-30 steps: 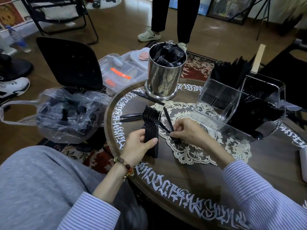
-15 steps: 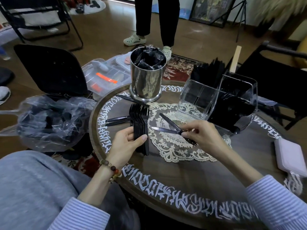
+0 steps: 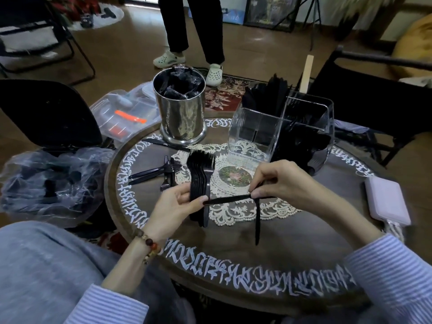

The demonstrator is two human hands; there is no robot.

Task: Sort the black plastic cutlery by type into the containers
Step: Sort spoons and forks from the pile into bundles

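- Left hand [image 3: 174, 204], frame centre, grips a stack of black plastic forks [image 3: 200, 181].
- Right hand [image 3: 278, 181] pinches two slim black plastic utensils [image 3: 233, 199], centre-right.

- The stacked forks [image 3: 201, 181] are seen to be black plastic with a slight sheen.
- The metal canister [image 3: 181, 118] is polished to a mirror-like gloss, and crinkled black film is seen inside it.
- The clear organizer [image 3: 254, 134] is made of smooth, transparent hard plastic.
- The round table [image 3: 304, 242] is of dark wood, matt, with white painted lettering around the rim.
- The doily [image 3: 233, 213] is of cream lace, openwork and textured.
- The plastic bag [image 3: 46, 183] is thin, wrinkled and glossy.
- The sleeves [image 3: 395, 277] are of striped woven cloth.
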